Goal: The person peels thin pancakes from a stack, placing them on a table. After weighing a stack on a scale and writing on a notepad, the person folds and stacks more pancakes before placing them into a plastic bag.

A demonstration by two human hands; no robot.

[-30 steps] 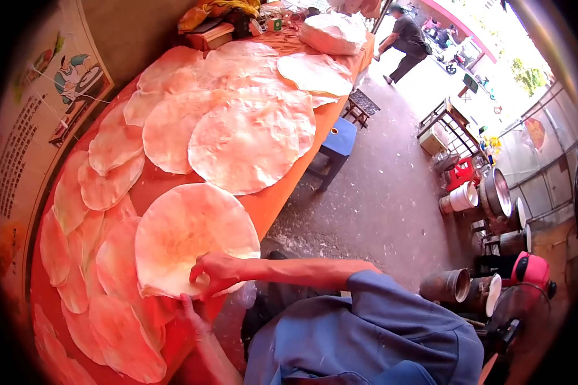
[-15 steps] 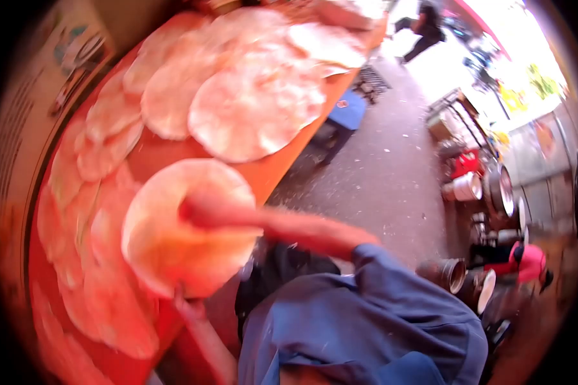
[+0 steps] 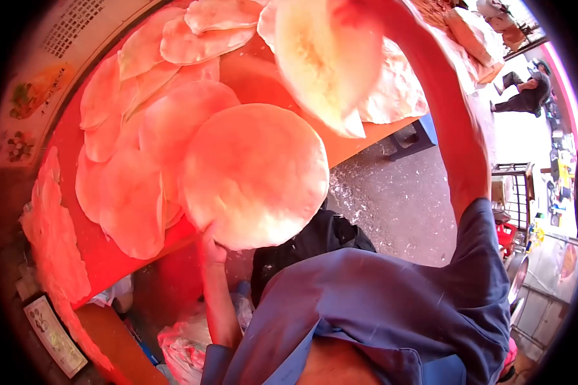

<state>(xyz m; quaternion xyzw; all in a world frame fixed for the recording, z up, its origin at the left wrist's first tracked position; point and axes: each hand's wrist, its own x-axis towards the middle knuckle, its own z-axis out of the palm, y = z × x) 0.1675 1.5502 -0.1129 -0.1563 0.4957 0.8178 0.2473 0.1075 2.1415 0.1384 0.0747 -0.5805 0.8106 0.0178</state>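
Observation:
My left hand [image 3: 212,244] is closed on the near edge of a large round flatbread [image 3: 257,176], its fingers pressed at the rim. The flatbread is held up over the table's near edge. At the top, my right hand [image 3: 359,14] is blurred and closed on another thin flatbread [image 3: 324,61], which hangs tilted from it. Overlapping flatbreads [image 3: 131,199] lie behind and to the left of the one at my left hand. More flatbreads [image 3: 395,83] lie under and beyond the one at my right hand.
The flatbreads rest on a red table [image 3: 64,135]. Past its edge are a blue stool [image 3: 424,135], a black bag [image 3: 315,244] and a plastic bag [image 3: 186,343]. Another person [image 3: 534,90] is far off at the upper right, near a metal rack [image 3: 515,183].
The view has shifted. My right hand has moved from over the flatbread at my left hand to the far side, with another flatbread now in it. My left hand still holds a flatbread's rim.

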